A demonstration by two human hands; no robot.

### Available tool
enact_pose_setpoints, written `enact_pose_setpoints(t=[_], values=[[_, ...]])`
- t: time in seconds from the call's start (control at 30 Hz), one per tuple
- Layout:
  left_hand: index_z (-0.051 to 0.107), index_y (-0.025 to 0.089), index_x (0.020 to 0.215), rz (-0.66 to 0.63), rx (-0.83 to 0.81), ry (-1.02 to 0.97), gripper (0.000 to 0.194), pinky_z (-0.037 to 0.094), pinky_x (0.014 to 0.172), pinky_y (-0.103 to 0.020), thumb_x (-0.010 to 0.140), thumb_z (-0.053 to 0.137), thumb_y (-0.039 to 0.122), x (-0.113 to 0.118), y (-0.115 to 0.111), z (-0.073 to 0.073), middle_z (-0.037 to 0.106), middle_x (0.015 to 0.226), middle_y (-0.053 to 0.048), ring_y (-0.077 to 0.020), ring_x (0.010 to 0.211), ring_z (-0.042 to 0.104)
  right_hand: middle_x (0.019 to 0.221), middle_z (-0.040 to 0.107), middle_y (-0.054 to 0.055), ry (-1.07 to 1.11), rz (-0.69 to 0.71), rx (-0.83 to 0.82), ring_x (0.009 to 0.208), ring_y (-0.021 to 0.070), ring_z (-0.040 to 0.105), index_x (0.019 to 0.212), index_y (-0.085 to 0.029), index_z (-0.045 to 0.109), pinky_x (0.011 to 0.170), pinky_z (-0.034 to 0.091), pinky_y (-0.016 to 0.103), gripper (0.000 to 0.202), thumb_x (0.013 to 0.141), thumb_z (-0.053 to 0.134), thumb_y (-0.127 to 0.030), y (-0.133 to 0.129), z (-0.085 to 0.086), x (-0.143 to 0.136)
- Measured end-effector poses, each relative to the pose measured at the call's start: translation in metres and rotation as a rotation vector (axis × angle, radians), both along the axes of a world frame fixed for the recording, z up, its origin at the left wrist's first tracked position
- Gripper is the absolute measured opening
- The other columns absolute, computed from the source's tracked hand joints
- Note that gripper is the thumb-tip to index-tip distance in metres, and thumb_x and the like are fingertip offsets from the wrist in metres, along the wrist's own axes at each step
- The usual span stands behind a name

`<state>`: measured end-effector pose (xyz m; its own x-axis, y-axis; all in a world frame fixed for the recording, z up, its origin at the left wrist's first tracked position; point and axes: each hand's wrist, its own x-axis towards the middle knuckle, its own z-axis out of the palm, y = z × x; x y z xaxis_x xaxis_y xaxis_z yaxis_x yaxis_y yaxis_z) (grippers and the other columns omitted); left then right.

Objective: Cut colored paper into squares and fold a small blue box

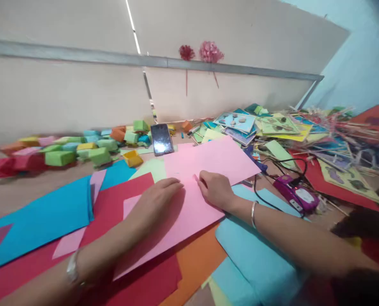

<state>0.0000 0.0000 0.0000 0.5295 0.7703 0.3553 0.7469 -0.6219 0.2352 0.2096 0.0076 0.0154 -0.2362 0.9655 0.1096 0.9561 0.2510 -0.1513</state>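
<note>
Two pink paper sheets lie in the middle: the far pink sheet and the near pink sheet, overlapping between my hands. My left hand rests on the near sheet, its fingers stretched to the right and lying on the paper. Just across from it, my right hand is closed, with a small raised pink edge of paper at its thumb. Beneath the pink sheets are red paper, orange paper and light blue paper. My right fingertips are partly hidden by the hand itself.
Folded blue paper lies at the left. Behind stand several small colored paper boxes and a phone. A purple power strip with black cables sits at the right, near piled decorated cards and sticks.
</note>
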Motion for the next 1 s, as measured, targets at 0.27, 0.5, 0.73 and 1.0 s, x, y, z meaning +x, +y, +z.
enact_pose_setpoints(t=[0.27,0.5,0.73,1.0], values=[[0.025,0.034,0.157,-0.276,-0.24,0.292,0.058,0.013,0.123,-0.06,0.104,0.02,0.057,0.006,0.003,-0.005,0.015,0.166,-0.004,-0.0276,0.154,0.017,0.093,0.074,0.006,-0.068,0.007,0.028,0.081,0.0214,0.067,0.11,-0.019,0.059,0.06,0.032,0.032,0.026,0.105,0.039,-0.034,0.0,0.002,-0.001],[0.028,0.039,0.156,-0.301,-0.197,0.311,0.054,0.012,0.124,-0.056,0.105,0.018,0.054,0.003,0.004,-0.007,0.012,0.168,-0.002,-0.0266,0.155,0.014,0.085,0.066,0.013,-0.34,0.448,0.201,0.085,0.0243,0.057,0.088,-0.013,0.063,0.063,0.033,0.035,0.028,0.096,0.038,-0.003,-0.046,0.031,0.001],[0.024,0.04,0.157,-0.306,-0.121,0.302,0.061,0.017,0.122,-0.058,0.101,0.023,0.064,0.0,0.003,-0.015,0.016,0.168,-0.004,-0.0303,0.154,0.02,0.088,0.06,0.014,-0.416,0.726,0.202,0.074,0.0224,0.046,0.086,-0.01,0.067,0.059,0.027,0.036,0.016,0.088,0.052,-0.014,-0.115,0.017,-0.01],[0.021,0.04,0.157,-0.299,-0.072,0.336,0.066,0.014,0.123,-0.054,0.098,0.031,0.068,-0.001,0.003,-0.016,0.014,0.168,-0.003,-0.0301,0.153,0.022,0.064,0.048,0.007,-0.645,0.449,0.035,0.064,0.0202,0.039,0.06,-0.018,0.059,0.057,0.025,0.036,0.02,0.079,0.06,-0.015,-0.123,0.022,0.009]])
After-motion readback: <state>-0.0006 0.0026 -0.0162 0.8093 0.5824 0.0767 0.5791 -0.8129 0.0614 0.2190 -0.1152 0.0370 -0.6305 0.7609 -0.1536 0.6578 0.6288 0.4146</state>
